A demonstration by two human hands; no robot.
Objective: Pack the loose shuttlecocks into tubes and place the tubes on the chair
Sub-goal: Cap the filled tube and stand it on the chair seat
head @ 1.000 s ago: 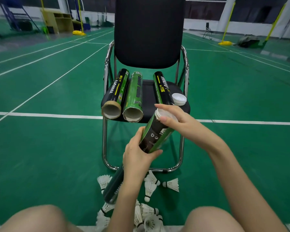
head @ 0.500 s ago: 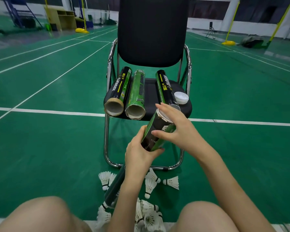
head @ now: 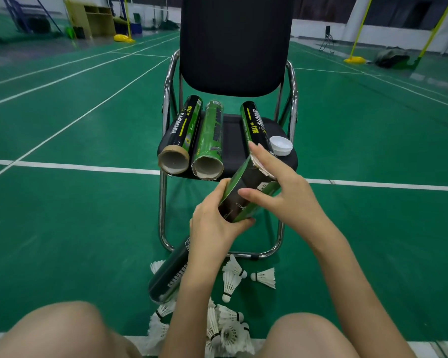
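Cardboard tube (head: pixel 246 192), green and black, is held tilted in front of the chair (head: pixel 233 140). Left hand (head: pixel 212 223) wraps its lower body to steady it; right hand (head: pixel 282 192) spans the capped mouth, index finger laid across the top, thumb against the side, apparently seating the lid. Loose shuttlecocks (head: pixel 230 280) lie on the floor below.

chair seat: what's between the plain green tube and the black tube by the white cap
In the head view, only bare black seat cushion lies between the plain green cardboard tube and the black yellow-lettered tube beside the white plastic cap.
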